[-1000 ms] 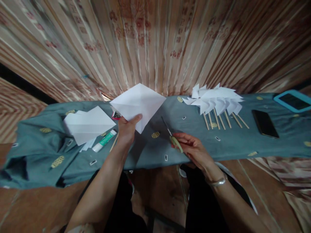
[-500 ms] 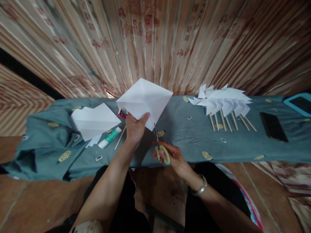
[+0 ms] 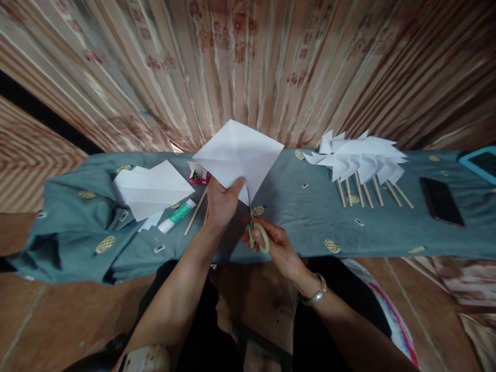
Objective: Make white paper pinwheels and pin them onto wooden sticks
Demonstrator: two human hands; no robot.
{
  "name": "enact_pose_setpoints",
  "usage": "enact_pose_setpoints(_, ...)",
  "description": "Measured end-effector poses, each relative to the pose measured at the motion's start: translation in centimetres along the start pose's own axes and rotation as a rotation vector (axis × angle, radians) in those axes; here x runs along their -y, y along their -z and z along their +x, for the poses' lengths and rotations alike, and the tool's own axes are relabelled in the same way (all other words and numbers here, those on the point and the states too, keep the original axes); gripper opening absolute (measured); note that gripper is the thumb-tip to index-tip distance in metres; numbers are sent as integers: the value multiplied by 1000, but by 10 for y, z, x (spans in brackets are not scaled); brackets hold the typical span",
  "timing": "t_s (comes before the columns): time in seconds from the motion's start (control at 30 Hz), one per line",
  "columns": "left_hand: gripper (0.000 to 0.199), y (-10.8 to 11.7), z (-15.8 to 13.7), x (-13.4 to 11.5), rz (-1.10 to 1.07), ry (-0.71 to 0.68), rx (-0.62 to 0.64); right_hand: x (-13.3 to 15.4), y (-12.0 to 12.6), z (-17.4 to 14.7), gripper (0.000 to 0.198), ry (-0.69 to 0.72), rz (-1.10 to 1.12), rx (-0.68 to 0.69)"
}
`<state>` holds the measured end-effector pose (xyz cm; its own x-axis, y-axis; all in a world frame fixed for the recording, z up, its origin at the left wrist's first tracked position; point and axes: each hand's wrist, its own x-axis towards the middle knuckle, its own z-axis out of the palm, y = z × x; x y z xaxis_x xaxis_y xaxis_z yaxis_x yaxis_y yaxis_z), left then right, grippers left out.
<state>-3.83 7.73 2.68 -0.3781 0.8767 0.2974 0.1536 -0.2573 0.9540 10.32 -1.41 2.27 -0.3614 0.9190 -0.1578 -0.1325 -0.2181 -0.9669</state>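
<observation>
My left hand (image 3: 223, 204) grips a creased white sheet of paper (image 3: 242, 150) near its lower edge, thumb on top. The sheet is held up like a diamond above the table, one corner towards me. Around the light green handles of a pair of scissors (image 3: 258, 237), the fingers of my right hand (image 3: 277, 243) are closed. The scissors' blades are at the sheet's near corner, just right of my left thumb, and part of them overlaps the paper.
Left on the cloth-covered table (image 3: 287, 227) lie more white sheets (image 3: 151, 188), a glue stick (image 3: 177, 216), a thin wooden stick (image 3: 196, 211) and a small red box (image 3: 199, 174) of metal pins. Rightward are several paper pinwheels (image 3: 360, 155) on sticks, a black phone (image 3: 442, 201) and a blue-framed device (image 3: 480, 163). A curtain (image 3: 240, 62) hangs behind.
The scissors' blades have moved further up into the paper's near corner. The view has shifted slightly, and more of the red box shows beside my left hand.
</observation>
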Motion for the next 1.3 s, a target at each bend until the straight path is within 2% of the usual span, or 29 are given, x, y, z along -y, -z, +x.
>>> enact_pose_setpoints(0.8, 39, -1, -1, -1, 0, 12, 4, 4, 0, 0, 52, -1, -1, -10)
enact_pose_setpoints(1.1, 25, 2, -1, 4, -49, 52, 33, 4, 1, 1, 51, 17, -10, -18)
enact_pose_setpoints(1.3, 23, 3, -1, 1, -42, 40, 31, 4, 0, 0, 53, -26, 12, -39)
